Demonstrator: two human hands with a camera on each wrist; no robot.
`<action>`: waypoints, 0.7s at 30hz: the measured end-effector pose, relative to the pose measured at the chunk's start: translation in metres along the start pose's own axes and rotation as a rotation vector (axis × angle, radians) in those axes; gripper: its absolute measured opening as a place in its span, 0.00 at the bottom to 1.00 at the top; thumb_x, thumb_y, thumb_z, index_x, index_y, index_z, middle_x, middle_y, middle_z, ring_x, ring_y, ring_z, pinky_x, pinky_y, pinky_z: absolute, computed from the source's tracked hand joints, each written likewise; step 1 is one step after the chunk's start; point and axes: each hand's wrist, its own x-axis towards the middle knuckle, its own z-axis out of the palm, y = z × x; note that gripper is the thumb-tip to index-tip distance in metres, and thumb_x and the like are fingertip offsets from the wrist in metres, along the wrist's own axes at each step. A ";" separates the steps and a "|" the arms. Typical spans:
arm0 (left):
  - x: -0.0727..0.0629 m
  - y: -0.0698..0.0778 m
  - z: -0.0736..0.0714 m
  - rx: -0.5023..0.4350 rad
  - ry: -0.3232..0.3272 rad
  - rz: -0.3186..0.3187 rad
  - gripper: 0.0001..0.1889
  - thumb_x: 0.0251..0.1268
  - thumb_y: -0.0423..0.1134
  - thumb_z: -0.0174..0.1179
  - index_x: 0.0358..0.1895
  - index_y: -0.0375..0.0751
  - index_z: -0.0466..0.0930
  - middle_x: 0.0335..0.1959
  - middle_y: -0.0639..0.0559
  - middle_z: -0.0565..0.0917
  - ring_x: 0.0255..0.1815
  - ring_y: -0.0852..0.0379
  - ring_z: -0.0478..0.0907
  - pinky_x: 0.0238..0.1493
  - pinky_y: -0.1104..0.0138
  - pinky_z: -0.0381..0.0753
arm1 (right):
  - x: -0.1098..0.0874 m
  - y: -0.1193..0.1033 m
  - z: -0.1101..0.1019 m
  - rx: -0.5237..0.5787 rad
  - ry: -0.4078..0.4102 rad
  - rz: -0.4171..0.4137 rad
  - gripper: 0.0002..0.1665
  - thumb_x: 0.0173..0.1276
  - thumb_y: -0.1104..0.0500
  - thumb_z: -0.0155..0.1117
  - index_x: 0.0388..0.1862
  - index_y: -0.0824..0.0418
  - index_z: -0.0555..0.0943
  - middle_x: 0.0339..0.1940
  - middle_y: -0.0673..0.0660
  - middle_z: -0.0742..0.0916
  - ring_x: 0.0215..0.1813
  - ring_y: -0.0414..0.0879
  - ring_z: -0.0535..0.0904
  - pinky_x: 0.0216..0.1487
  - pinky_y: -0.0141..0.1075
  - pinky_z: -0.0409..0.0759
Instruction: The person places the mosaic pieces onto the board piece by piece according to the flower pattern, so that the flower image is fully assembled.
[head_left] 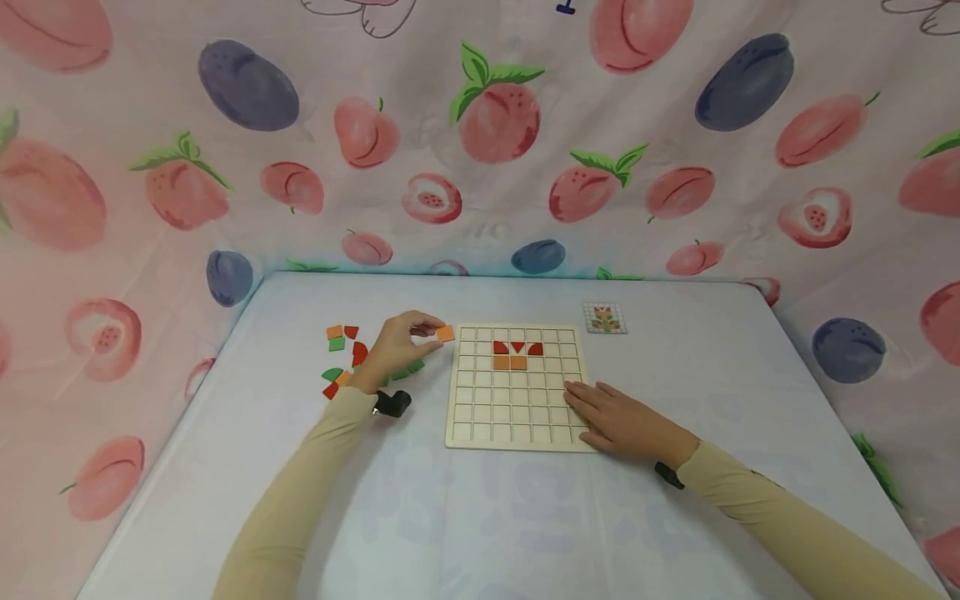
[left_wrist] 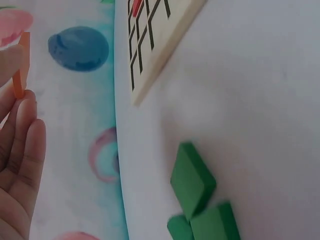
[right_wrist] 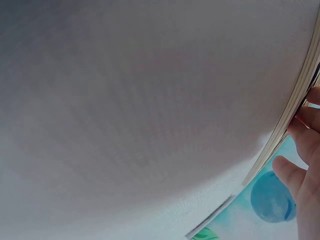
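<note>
My left hand [head_left: 399, 348] pinches an orange square tile [head_left: 446, 333] between thumb and fingertips, just off the upper left edge of a wooden grid board [head_left: 517, 408]. In the left wrist view the same tile [left_wrist: 22, 70] shows edge-on. On the board, a row holds a red quarter-round piece [head_left: 500, 348], a red triangle [head_left: 517, 347] and another red quarter-round piece [head_left: 536, 349]. Two orange squares [head_left: 510, 362] lie side by side below them. My right hand [head_left: 618, 421] rests on the board's right edge, fingers extended; the right wrist view shows its fingertips at that edge.
Loose red, orange and green pieces lie left of the board around my left forearm, including a red piece [head_left: 360, 353] and green diamonds [left_wrist: 192, 180]. A small pattern card [head_left: 604, 318] with a gridded picture lies behind the board's right corner. A fruit-printed cloth [head_left: 480, 225] hangs behind the table.
</note>
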 end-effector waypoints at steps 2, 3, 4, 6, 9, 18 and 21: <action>0.003 0.003 0.006 -0.008 -0.016 0.011 0.14 0.55 0.33 0.66 0.47 0.37 0.82 0.45 0.43 0.82 0.44 0.50 0.79 0.51 0.60 0.80 | 0.000 0.001 0.001 0.000 0.000 -0.001 0.38 0.70 0.45 0.53 0.71 0.66 0.60 0.74 0.62 0.64 0.74 0.54 0.59 0.70 0.52 0.61; 0.005 0.005 0.008 -0.014 -0.023 0.013 0.14 0.55 0.33 0.66 0.47 0.38 0.82 0.45 0.44 0.82 0.44 0.50 0.79 0.51 0.60 0.80 | 0.000 0.001 0.001 0.002 -0.003 0.001 0.38 0.71 0.45 0.52 0.72 0.65 0.60 0.74 0.61 0.64 0.74 0.54 0.59 0.70 0.51 0.61; 0.007 0.007 0.011 -0.015 -0.032 0.017 0.14 0.55 0.33 0.67 0.47 0.38 0.82 0.45 0.44 0.82 0.44 0.51 0.79 0.51 0.61 0.80 | 0.000 0.001 0.001 0.003 -0.005 0.002 0.38 0.71 0.45 0.52 0.72 0.65 0.59 0.74 0.61 0.63 0.74 0.54 0.59 0.70 0.51 0.61; 0.010 0.009 0.016 -0.014 -0.045 0.037 0.15 0.55 0.34 0.67 0.47 0.38 0.82 0.45 0.45 0.83 0.43 0.52 0.79 0.51 0.61 0.80 | -0.001 0.001 0.001 0.005 -0.011 0.006 0.38 0.71 0.44 0.51 0.72 0.64 0.59 0.74 0.60 0.63 0.75 0.53 0.58 0.71 0.51 0.60; 0.015 0.013 0.023 -0.019 -0.063 0.065 0.15 0.55 0.34 0.67 0.46 0.38 0.82 0.44 0.45 0.83 0.43 0.52 0.79 0.50 0.61 0.80 | -0.001 0.001 0.002 0.008 -0.015 0.009 0.38 0.71 0.44 0.50 0.73 0.64 0.58 0.75 0.60 0.62 0.75 0.52 0.58 0.71 0.50 0.60; 0.025 0.024 0.042 -0.047 -0.142 0.086 0.16 0.56 0.33 0.66 0.48 0.35 0.81 0.46 0.42 0.82 0.43 0.51 0.79 0.50 0.61 0.80 | -0.001 0.001 0.002 -0.006 0.014 -0.003 0.38 0.70 0.45 0.53 0.71 0.65 0.60 0.73 0.61 0.64 0.74 0.53 0.60 0.69 0.51 0.62; 0.028 0.027 0.050 -0.045 -0.175 0.050 0.15 0.56 0.35 0.66 0.48 0.38 0.82 0.45 0.45 0.82 0.43 0.53 0.79 0.49 0.64 0.80 | 0.000 0.001 0.002 -0.012 0.024 -0.009 0.38 0.70 0.45 0.54 0.71 0.65 0.61 0.73 0.61 0.65 0.73 0.54 0.61 0.69 0.52 0.63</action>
